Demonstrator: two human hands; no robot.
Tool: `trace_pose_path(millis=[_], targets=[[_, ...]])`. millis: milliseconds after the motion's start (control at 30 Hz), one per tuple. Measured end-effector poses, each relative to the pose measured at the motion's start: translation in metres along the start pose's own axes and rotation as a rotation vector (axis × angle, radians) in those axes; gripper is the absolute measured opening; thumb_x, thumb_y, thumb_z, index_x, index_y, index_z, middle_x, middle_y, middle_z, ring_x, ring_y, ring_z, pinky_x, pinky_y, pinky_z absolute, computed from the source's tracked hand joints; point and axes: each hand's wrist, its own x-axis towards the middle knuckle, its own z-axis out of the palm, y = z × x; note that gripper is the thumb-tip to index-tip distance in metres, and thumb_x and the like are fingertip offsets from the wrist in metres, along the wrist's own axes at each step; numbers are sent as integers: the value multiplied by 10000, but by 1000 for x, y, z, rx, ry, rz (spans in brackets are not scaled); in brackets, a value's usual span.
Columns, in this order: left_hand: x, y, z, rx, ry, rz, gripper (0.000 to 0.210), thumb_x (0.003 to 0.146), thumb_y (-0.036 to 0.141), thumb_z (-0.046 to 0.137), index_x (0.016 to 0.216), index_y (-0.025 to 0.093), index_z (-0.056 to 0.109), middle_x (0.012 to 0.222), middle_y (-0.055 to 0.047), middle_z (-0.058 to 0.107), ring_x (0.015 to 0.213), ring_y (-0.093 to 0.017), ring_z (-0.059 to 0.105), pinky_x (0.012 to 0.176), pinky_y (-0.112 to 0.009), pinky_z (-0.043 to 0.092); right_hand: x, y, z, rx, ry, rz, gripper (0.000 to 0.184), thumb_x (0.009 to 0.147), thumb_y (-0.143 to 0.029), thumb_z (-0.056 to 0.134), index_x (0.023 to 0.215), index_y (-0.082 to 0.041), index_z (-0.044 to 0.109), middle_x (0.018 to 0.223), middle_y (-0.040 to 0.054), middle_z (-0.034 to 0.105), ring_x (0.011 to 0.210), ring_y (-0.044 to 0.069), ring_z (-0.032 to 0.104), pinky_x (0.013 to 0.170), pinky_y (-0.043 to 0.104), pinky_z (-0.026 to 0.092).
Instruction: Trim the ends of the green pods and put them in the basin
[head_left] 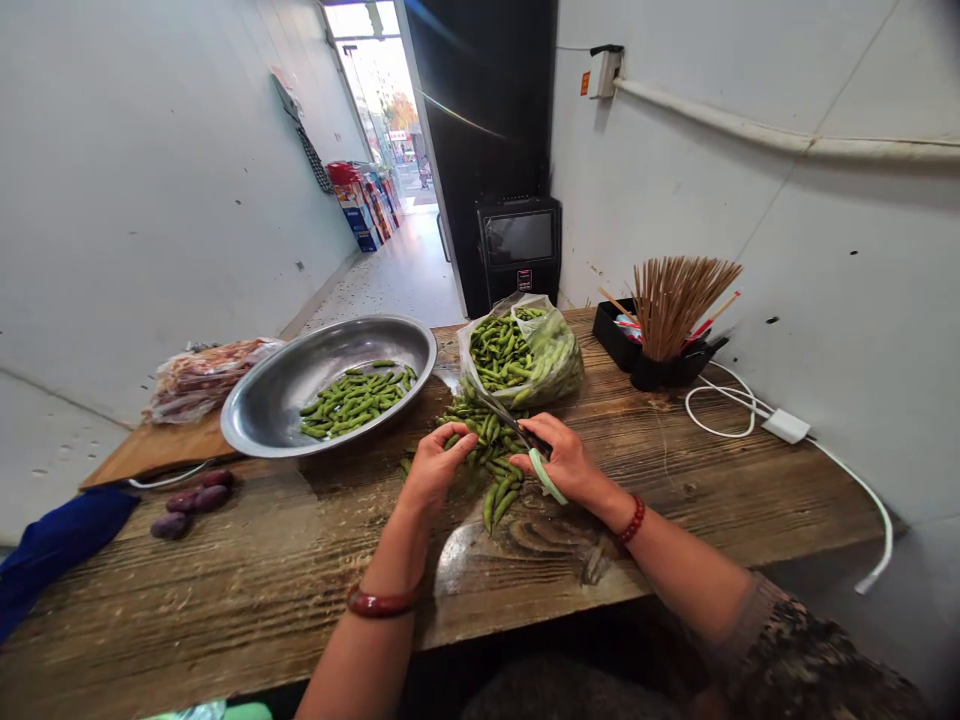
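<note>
My right hand (561, 458) is closed around a pair of scissors (546, 476) with pale green handles. Their blades point up and left over a loose pile of green edamame pods (487, 430) on the wooden table. Just left of the blades, my left hand (439, 460) pinches an edamame pod (452, 440), partly hidden by the fingers. Behind the pile stands a clear plastic bag (559, 360) full of pods. To the left, a wide metal basin (262, 385) holds a layer of pods on its bottom.
Left of the basin, a plastic-wrapped bundle (206, 380) rests on a cutting board (142, 445). Several purple, oval items (196, 500) lie near a blue cloth (67, 530). At right are a black holder with wooden skewers (671, 310) and a white cable (847, 470).
</note>
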Motion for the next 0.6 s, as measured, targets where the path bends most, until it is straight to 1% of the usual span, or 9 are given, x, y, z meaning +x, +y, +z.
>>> trace_pose_path(millis=[67,133,167,233,300,367,433,533,600], targets=[[-10,7,1,-159,-98,-67,238,665,323,783,777,148,667,641,11,604,444,-43,372,425,-164,259,2,-1,-4,-4,19,6,400,781,-364,721,1114,-164,623,939,65,607,833,180,588,745,312,497],[-16,12,1,-247,-174,-90,242,692,320,772,806,133,670,683,-9,623,422,-19,327,397,-151,215,5,-7,-10,3,30,19,399,779,-363,723,1111,-164,626,939,65,612,837,181,588,754,316,495],[-18,13,1,-276,-199,-94,244,702,310,768,835,127,678,702,-20,630,421,-14,320,391,-147,209,6,-12,-14,13,14,26,398,777,-364,724,1108,-167,628,935,62,614,838,181,589,758,316,494],[-18,15,0,-318,-229,-108,267,710,282,764,909,121,690,721,-34,636,422,-12,325,388,-142,219,10,-26,-23,52,-66,37,400,782,-357,719,1127,-177,626,956,58,620,857,179,595,776,314,493],[-18,15,-1,-347,-238,-123,283,706,257,767,943,124,690,739,-41,641,431,-16,347,393,-140,240,16,-41,-32,103,-121,61,427,790,-350,708,1169,-181,609,954,50,620,846,170,598,780,307,494],[-17,15,-2,-342,-240,-121,237,701,243,772,890,128,687,762,-44,649,444,-19,365,400,-139,252,22,-54,-38,175,-174,95,403,817,-338,674,1181,-182,602,948,44,617,822,155,597,762,291,497],[-18,16,-1,-289,-223,-97,192,695,234,775,823,133,674,775,-42,659,450,-21,372,401,-141,252,28,-60,-39,250,-183,135,387,826,-337,654,1176,-185,595,947,39,613,795,142,591,735,276,500],[-21,17,1,-170,-186,-62,181,685,230,782,765,141,647,784,-42,678,445,-29,381,393,-153,255,31,-57,-30,318,-181,176,382,837,-341,634,1184,-188,584,930,30,603,737,124,572,677,254,494],[-22,17,2,-127,-162,-48,193,676,228,788,743,153,624,754,-26,673,440,-37,391,388,-162,259,26,-49,-22,276,-146,149,392,818,-347,663,1170,-188,594,927,32,599,742,132,571,685,265,493]])
